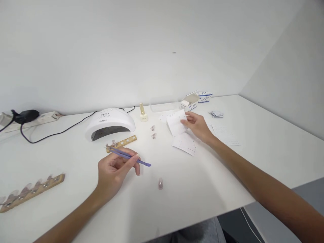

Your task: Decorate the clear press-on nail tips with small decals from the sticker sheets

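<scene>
The left hand rests near the middle of the counter, its fingers closed narrowly around purple tweezers. The tool runs across the fingertips, with its points to the far left, just over the near end of a short wooden strip, and its blunt end sticking out to the right past the fingers. A single false nail lies on the counter to the near right of this hand, apart from it. Farther right, the right hand pinches a small white sheet by its right edge between thumb and fingers and holds it raised just above a dotted sheet that lies flat. A white nail lamp and a small bottle stand on the far side.
</scene>
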`<action>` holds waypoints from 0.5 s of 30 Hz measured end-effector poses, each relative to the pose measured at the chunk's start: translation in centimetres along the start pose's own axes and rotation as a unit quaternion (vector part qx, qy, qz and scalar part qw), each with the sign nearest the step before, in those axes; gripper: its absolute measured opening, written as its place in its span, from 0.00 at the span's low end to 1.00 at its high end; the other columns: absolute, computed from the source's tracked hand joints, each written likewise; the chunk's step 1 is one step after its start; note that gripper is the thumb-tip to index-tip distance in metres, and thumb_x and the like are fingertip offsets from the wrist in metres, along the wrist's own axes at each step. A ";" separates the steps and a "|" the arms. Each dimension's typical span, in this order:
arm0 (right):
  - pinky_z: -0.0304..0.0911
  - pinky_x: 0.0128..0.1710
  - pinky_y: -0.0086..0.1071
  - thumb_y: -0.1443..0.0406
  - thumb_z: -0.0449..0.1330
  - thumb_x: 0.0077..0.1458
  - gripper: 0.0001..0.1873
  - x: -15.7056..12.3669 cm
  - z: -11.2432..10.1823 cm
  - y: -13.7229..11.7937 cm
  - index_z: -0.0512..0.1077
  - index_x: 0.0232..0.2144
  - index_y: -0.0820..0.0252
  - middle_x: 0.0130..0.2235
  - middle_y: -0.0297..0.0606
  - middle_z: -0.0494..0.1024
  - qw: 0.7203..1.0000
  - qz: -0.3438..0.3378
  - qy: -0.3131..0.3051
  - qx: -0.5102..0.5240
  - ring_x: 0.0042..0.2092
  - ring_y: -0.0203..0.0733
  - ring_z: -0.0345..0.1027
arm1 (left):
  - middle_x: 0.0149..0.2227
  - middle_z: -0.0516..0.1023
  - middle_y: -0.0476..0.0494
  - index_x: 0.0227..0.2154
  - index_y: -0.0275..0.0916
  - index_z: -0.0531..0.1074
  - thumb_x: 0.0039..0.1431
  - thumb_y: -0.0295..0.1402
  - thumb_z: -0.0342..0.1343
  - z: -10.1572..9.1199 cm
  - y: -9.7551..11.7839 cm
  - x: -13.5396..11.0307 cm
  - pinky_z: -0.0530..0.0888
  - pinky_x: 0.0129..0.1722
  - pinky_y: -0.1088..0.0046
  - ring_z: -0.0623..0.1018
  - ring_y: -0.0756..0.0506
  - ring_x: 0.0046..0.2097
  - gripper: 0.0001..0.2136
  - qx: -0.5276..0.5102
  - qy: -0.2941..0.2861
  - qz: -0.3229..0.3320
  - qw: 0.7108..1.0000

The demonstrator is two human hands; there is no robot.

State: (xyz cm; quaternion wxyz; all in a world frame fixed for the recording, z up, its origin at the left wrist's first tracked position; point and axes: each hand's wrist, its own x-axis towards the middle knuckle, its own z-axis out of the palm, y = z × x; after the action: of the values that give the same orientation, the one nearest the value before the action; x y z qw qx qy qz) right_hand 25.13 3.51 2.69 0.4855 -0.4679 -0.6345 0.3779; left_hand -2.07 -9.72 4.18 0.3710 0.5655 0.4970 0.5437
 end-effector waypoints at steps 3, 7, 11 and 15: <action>0.69 0.43 0.40 0.62 0.62 0.49 0.18 1.7 -2.5 0.4 0.71 0.44 0.60 0.41 0.42 0.78 0.996 -0.016 0.084 -0.004 0.41 0.44 0.73 | 0.26 0.74 0.50 0.24 0.39 0.71 0.51 0.29 0.60 -0.1 0.0 0.1 0.69 0.21 0.71 0.74 0.49 0.19 0.04 0.002 0.003 0.008 1.000; 0.67 0.41 0.38 0.67 0.64 0.47 0.19 3.9 -8.3 1.4 0.71 0.44 0.63 0.42 0.45 0.76 0.970 -0.025 0.242 -0.031 0.41 0.43 0.71 | 0.27 0.75 0.50 0.25 0.39 0.71 0.52 0.28 0.60 -0.4 -0.1 0.2 0.70 0.21 0.71 0.75 0.49 0.20 0.04 0.009 -0.017 0.010 1.000; 0.66 0.37 0.33 0.71 0.64 0.47 0.17 4.8 -13.8 3.0 0.72 0.42 0.67 0.40 0.47 0.76 0.921 0.021 0.385 -0.060 0.38 0.39 0.70 | 0.26 0.75 0.50 0.25 0.39 0.71 0.52 0.28 0.60 -0.4 -0.1 0.2 0.68 0.20 0.73 0.75 0.50 0.20 0.04 0.015 -0.011 0.009 1.000; 0.69 0.35 0.34 0.66 0.59 0.57 0.11 4.8 -17.4 4.7 0.70 0.43 0.65 0.41 0.41 0.74 0.905 0.074 0.414 -0.060 0.37 0.37 0.70 | 0.25 0.74 0.51 0.24 0.39 0.70 0.52 0.30 0.60 -0.1 0.0 0.1 0.67 0.19 0.73 0.74 0.50 0.20 0.05 0.014 0.001 0.014 1.000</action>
State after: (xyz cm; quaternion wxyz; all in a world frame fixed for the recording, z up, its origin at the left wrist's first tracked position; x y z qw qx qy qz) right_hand 42.60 9.85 3.82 0.6457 -0.6563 -0.3617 0.1462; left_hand -2.13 -9.67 4.25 0.3549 0.5770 0.4968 0.5425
